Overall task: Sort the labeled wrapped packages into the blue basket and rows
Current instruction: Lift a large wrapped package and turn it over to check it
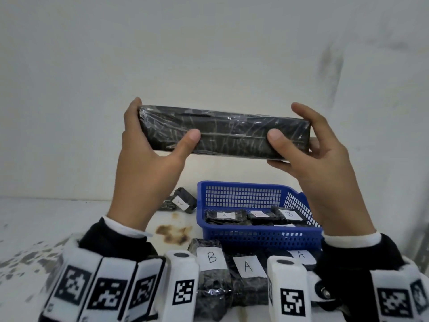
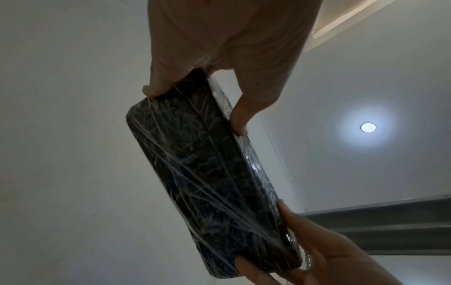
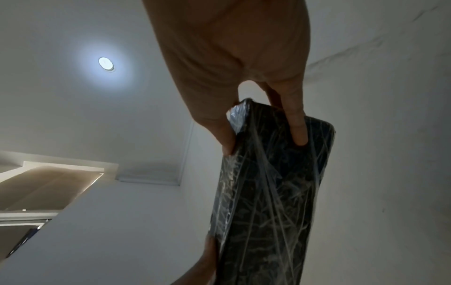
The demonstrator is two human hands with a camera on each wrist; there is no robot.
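- Package (image 1: 224,134), long, dark and wrapped in clear film, is held level in the air in front of a pale wall, well above the worktop (image 1: 58,219).
- Its left end is gripped by the left hand (image 1: 148,156), with the thumb laid on the near face and the fingers curled behind.
- Its right end is gripped by the right hand (image 1: 322,156) in the same way, thumb in front and fingers behind.
- No label can be seen on the faces of the package shown in any view.
- In the left wrist view the package (image 2: 209,173) is seen pinched at both ends, with the other hand at its far end.
- In the right wrist view a finger (image 3: 299,127) is pressed flat along the wrapped face.
- A blue basket (image 1: 257,238) is set on the worktop below the hands; small dark packages are seen inside it, marked A (image 1: 224,215) and B (image 1: 290,214).
- Just in front of the basket, packages are laid side by side: one marked B (image 1: 211,257), then two marked A (image 1: 248,267) (image 1: 301,254).
- Another small package (image 1: 183,201) is seen to the left of the basket.
- A brown stain (image 1: 174,232) is visible on the worktop.
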